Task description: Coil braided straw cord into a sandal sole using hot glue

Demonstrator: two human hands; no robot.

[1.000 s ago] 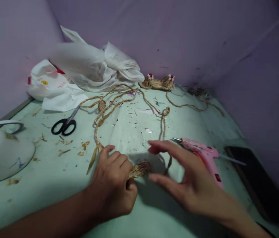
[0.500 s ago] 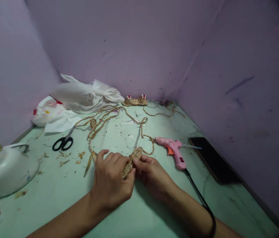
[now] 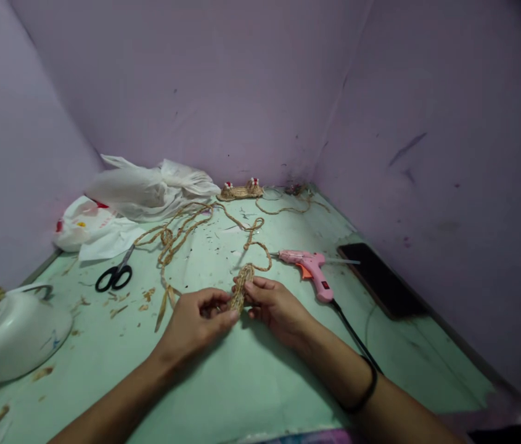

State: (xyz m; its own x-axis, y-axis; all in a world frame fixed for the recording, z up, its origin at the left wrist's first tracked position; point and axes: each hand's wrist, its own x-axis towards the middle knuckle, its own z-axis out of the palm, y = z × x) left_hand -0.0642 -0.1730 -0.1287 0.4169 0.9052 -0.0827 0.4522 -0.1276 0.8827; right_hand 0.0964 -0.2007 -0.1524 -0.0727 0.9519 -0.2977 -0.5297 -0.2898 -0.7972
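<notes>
Between my two hands is a small flat oval piece of coiled braided cord (image 3: 242, 287), tilted up from the table. My right hand (image 3: 275, 307) pinches its right side with thumb and fingers. On the lower left edge, my left hand (image 3: 201, 317) holds it between thumb and fingertips. From the top of the oval piece runs a loose braided cord (image 3: 259, 245), winding away across the table to a tangled heap on the left. A pink glue gun (image 3: 309, 269) lies just right of the cord, its nozzle pointing left toward it.
Black-handled scissors (image 3: 114, 277) and plant-fibre scraps lie at left, near a white rounded container (image 3: 17, 333). White plastic bags (image 3: 149, 188) stand at the back. A braided piece with red-and-white beads (image 3: 240, 192) rests by the wall. A dark phone (image 3: 380, 279) lies at right.
My left hand has turned and loosened from covering the oval piece to holding its edge by the fingertips. The oval piece stands more upright. The view has shifted slightly.
</notes>
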